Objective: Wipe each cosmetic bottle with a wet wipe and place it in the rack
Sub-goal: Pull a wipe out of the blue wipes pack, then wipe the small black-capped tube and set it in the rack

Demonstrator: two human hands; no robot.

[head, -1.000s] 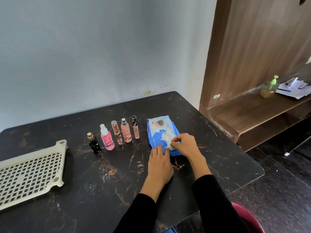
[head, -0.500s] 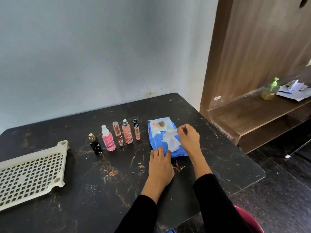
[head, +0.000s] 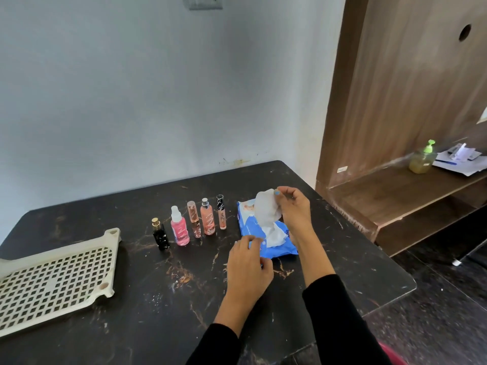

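Step in hand: draw one wet wipe free of the pack. None of the bottles is wiped yet; rack holds nothing.

Left hand (head: pixel 247 267), nearest the camera: fingers loosely curled on the near edge of the blue wipe pack (head: pixel 266 233), pinning it to the dark surface (head: pixel 163 299). Whether they pinch the wrapper or only press it, cannot tell.

Right hand (head: pixel 292 206), beyond it: thumb and fingers pinch the top of a white wet wipe (head: pixel 266 209), raised above the pack. Its lower end trails into the pack opening, so it reads as not fully out.

Judgement for a clean pull:
- Keep the left hand's weight on the pack, or the whole pack lifts with the sheet.
- Pull straight up and slightly away, steadily; a jerk may drag the next sheet out or tear this one.
- Once free, spread the wipe over the fingers so it can wrap a bottle.

Farther back and left: five bottles upright in a row, close together, just left of the pack — black bottle (head: pixel 160 237), pink spray bottle (head: pixel 179 230), slim peach bottle (head: pixel 194 219), wider peach bottle (head: pixel 207 217), slim tube (head: pixel 221 213). Tight spacing; lift an end bottle first to avoid toppling neighbours.

Cream lattice rack (head: pixel 52 283) lies flat at the surface's left edge, well apart from the bottles.
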